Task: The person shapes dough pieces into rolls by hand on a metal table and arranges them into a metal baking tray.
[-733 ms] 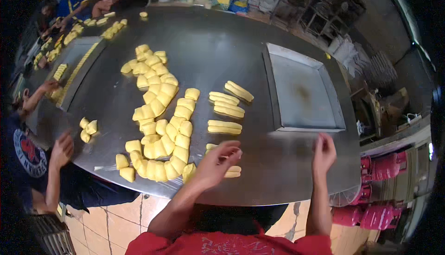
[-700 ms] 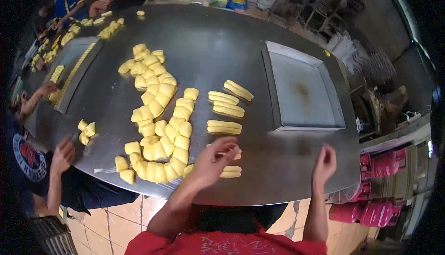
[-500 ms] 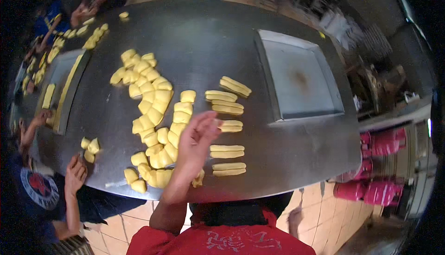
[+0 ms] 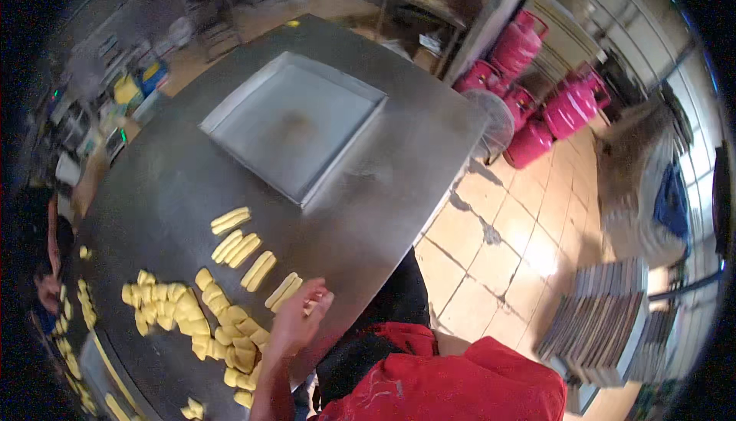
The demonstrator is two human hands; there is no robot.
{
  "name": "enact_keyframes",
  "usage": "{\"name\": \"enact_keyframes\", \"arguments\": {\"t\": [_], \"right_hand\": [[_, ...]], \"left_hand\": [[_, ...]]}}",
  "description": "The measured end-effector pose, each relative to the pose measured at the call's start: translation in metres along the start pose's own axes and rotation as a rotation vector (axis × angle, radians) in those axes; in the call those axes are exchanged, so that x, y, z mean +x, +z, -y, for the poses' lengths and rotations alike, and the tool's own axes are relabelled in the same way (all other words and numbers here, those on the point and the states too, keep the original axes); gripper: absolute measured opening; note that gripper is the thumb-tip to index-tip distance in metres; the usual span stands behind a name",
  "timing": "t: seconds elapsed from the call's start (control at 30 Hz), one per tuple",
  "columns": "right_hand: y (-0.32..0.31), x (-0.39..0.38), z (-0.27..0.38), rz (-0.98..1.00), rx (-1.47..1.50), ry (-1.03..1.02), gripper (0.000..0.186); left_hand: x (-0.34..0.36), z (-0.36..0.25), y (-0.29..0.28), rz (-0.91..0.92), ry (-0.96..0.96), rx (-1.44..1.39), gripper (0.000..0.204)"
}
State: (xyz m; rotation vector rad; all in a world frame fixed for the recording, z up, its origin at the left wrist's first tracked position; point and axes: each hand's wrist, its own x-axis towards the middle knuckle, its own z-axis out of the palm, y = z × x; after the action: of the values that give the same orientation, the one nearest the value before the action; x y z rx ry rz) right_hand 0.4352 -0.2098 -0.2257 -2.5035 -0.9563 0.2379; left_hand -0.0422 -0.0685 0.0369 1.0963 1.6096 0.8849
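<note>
My left hand (image 4: 295, 325) is over the near edge of the steel table, its fingers loosely bent and apart. No object shows in its grip. Just beyond the fingers lies a paired strip of yellow dough (image 4: 284, 292); another strip is partly hidden behind the hand. More paired dough strips (image 4: 258, 271) lie in a row leading away from me. To the left of the forearm, many small yellow dough pieces (image 4: 188, 310) sit packed together in a curved band. My right hand is out of the picture.
A large square metal tray (image 4: 337, 168) stands on the dark steel table (image 4: 169, 183) beyond the strips. Pink gas cylinders (image 4: 529, 141) are past the table's right side. Stacked flat trays (image 4: 590, 321) stand at the right. Another person's arm (image 4: 52, 245) shows at far left.
The view has swung to the right, so the tray and strips appear further left. My left hand has moved from the middle strips to the nearest ones. My right hand has left the view.
</note>
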Motion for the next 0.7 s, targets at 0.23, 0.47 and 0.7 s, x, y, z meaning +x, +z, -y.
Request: {"name": "enact_keyframes", "arguments": {"t": [0.23,0.47,0.7], "right_hand": [[-0.004,-0.053,-0.033,0.083,0.052,0.139,0.017],[0.002,-0.031,-0.022,0.248,0.061,0.068,0.018],[0.004,0.020,-0.006,0.338,0.074,-0.002,0.020]], "left_hand": [[-0.037,0.000,0.029,0.191,-0.127,0.244,0.047],[-0.053,0.079,0.069,0.215,0.082,0.712,0.056],[-0.058,0.093,0.089,0.300,0.056,0.819,0.061]]}}
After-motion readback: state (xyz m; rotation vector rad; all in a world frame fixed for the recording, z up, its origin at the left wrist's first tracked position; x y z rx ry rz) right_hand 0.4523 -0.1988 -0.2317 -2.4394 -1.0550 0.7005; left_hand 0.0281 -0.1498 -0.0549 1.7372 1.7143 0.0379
